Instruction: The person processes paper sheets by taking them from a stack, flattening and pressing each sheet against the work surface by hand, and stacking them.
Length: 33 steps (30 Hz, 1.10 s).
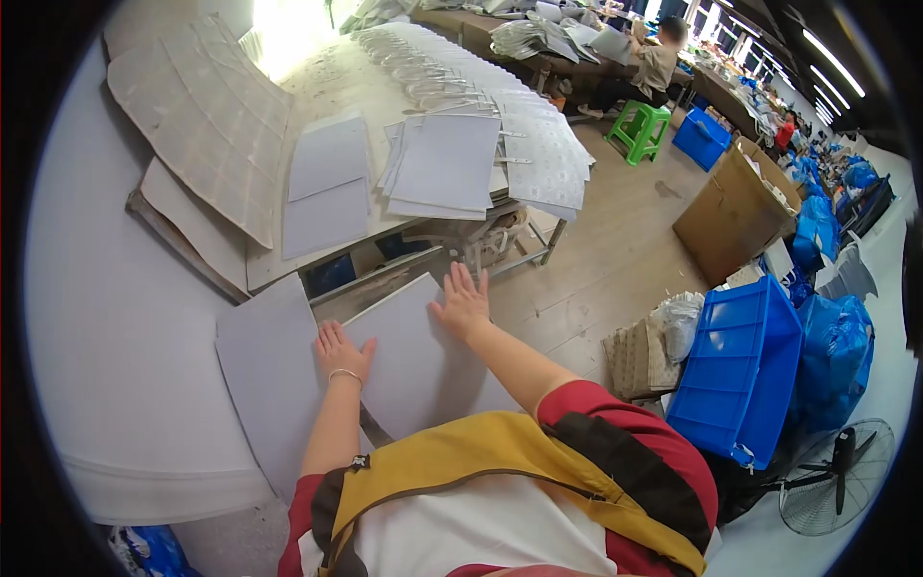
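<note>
Close in front of my body lies a large pale sheet (pixel 409 361). My right hand (pixel 463 306) rests on its upper right part, fingers spread. My left hand (pixel 344 352) has its fingers apart, at the gap between this sheet and another pale sheet (pixel 269 361) on the left. Neither hand grips anything. Beyond them, a worktable (pixel 274 260) bears two overlapping pale sheets (pixel 329 183) and a loose stack of white sheets (pixel 447 163). Long rows of overlapping patterned pieces (pixel 543 154) cover its far right side.
Large curved boards (pixel 207 120) lean at the left. On the right are a blue crate (pixel 735 370), a cardboard box (pixel 735 212), blue bags (pixel 835 356) and a fan (pixel 836 476). A green stool (pixel 639 130) stands near a seated person (pixel 654 67) farther back.
</note>
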{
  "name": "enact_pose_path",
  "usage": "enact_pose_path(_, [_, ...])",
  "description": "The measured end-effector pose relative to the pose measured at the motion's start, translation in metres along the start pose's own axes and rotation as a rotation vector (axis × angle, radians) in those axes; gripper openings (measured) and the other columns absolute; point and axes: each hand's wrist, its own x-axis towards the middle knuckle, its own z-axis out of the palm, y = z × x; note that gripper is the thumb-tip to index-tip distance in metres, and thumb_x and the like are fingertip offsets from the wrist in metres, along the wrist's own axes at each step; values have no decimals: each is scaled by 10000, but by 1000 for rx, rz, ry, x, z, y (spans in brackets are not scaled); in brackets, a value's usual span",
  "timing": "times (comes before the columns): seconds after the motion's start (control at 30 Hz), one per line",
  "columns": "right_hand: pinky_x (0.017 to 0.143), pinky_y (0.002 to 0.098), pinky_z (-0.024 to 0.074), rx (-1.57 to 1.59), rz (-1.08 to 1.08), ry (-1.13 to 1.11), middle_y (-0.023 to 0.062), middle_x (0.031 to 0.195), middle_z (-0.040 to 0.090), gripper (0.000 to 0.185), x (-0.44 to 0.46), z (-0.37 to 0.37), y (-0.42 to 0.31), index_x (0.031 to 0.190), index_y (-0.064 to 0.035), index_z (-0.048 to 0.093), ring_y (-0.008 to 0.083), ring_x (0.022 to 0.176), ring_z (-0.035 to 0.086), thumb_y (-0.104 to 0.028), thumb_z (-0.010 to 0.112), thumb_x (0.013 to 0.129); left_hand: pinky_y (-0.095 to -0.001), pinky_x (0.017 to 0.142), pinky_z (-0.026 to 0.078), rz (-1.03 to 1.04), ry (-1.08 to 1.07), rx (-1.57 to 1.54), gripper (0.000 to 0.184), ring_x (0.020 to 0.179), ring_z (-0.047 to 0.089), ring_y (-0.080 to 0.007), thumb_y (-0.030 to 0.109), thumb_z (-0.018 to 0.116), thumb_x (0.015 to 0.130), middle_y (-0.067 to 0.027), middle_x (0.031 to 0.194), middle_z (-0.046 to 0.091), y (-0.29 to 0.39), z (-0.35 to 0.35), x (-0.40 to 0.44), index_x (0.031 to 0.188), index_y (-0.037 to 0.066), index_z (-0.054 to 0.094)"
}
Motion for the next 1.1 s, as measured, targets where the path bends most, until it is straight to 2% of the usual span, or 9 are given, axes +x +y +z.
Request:
enact_pose_path(0.13, [1138,570,151,204,133,154,168,1582,131,823,-74,11,31,1491,-74,248,324,1448,175,-457,607,857,-438,1188,71,-19,19,52,943,1465,149,-316,649,424,885,-207,1564,198,-2,6,3,1489,-39,199])
enact_pose_path(0.2, [1062,505,341,446,269,210,210,1504,319,909,-113,38,47,1514,-105,151,410,1286,432,-429,642,822,-446,1187,77,-20,18,66,939,1464,154,-316,653,422,884,-203,1563,207,4,0,1,1488,-34,211])
enact_pose_path(0.37, [867,425,491,777,314,-228,257,967,666,476,-158,41,63,1147,2,600,429,987,615,-255,624,747,-515,1175,72,15,19,133,896,1454,183,-291,668,429,881,-150,1554,260,13,-16,-8,1457,-10,315])
enact_pose_path(0.43, [754,450,505,689,243,49,228,869,668,252,-147,29,78,884,-37,671,389,865,643,-208,593,716,-488,1143,175,62,81,136,787,1383,298,-299,636,477,868,-161,1451,387,15,-16,-16,1338,6,457])
enact_pose_path(0.63, [995,521,375,-13,68,210,129,893,688,166,-68,-124,92,838,-84,679,338,955,628,-134,549,747,-423,694,481,437,157,-518,337,783,611,-343,349,691,791,-170,789,647,11,12,-85,681,33,646])
enact_pose_path(0.77, [1095,576,234,-135,-367,402,86,919,668,143,-29,-168,10,778,-109,670,277,1051,578,-68,534,762,-347,668,509,444,-363,-912,311,726,653,-274,305,713,795,-166,778,683,19,17,-178,841,-3,699])
enact_pose_path(0.9, [1131,574,187,-62,-855,385,118,1375,487,287,2,-87,-69,1086,-173,657,244,1326,397,-157,566,814,-303,767,516,156,-876,-1238,323,849,655,-166,278,664,896,-94,939,710,4,72,-221,1075,11,684])
enact_pose_path(0.93, [1148,567,149,-63,-827,330,106,1536,298,475,7,-53,-77,1342,-229,513,244,1424,263,-314,548,875,-290,793,514,19,-955,-1474,332,879,648,-142,261,642,926,-70,977,705,-1,68,-230,1139,8,660])
enact_pose_path(1.1, [1168,537,89,133,-347,-108,92,1584,204,608,-14,21,-92,1473,-247,345,251,1466,165,-523,415,936,-288,901,477,-68,-1009,-1505,349,1027,612,-143,205,616,942,-63,1180,644,-45,57,-244,1225,3,596])
